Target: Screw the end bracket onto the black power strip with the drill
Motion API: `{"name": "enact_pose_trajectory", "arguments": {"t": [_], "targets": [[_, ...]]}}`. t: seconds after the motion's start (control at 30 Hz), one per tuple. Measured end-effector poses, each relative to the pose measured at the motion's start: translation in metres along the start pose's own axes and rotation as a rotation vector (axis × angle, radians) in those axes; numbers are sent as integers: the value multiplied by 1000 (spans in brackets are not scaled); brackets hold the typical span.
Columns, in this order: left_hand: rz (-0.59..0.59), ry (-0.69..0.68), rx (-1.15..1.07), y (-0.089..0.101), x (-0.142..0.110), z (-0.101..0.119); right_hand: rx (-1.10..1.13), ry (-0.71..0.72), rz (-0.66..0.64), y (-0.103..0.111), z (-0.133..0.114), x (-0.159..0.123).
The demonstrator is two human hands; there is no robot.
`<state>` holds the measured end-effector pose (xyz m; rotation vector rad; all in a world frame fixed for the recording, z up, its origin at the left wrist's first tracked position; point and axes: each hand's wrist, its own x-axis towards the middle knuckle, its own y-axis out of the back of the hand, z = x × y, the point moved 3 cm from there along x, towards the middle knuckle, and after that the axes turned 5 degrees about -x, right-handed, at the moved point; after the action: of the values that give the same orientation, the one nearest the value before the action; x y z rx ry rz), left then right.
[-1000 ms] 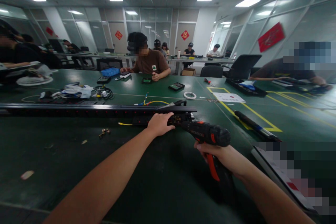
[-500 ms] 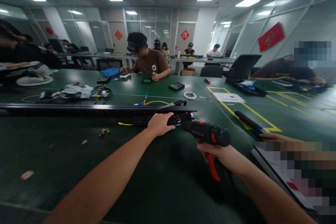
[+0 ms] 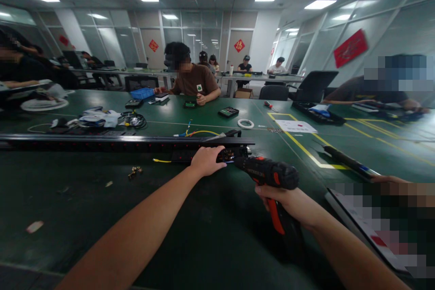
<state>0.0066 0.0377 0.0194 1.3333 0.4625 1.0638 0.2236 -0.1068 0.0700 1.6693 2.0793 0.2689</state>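
My left hand (image 3: 206,161) is closed over a black end section with brass-coloured terminals (image 3: 229,155), thumb and fingers around its near side. That section lies along a long black strip (image 3: 102,142) dotted with red marks. In my right hand (image 3: 283,197) is a black and orange cordless drill (image 3: 272,172), gripped by its handle, its nose pointing left at the terminals. Whether the bit touches a screw is too small to tell. A yellow wire (image 3: 161,161) sticks out left of my left hand. Small brass screws (image 3: 135,171) lie in a pile nearer me.
At the right, another person's hand (image 3: 390,179) holds a long black tool (image 3: 350,161). Behind the strip are tangled cables (image 3: 134,120), a white tape roll (image 3: 245,123) and a black box-like part (image 3: 228,112). A co-worker (image 3: 197,81) sits across the table.
The drill's nose has shifted slightly, showing a bluish bit near the terminals. My left hand stays put. At the right, another person's hand has come in and drawn the long black tool rightward.
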Motion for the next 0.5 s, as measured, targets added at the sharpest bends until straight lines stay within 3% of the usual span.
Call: {"name": "enact_pose_trajectory", "arguments": {"t": [0.5], "targets": [[-12,12,6,1,0,1,0,-6,6,0,2,0]]}}
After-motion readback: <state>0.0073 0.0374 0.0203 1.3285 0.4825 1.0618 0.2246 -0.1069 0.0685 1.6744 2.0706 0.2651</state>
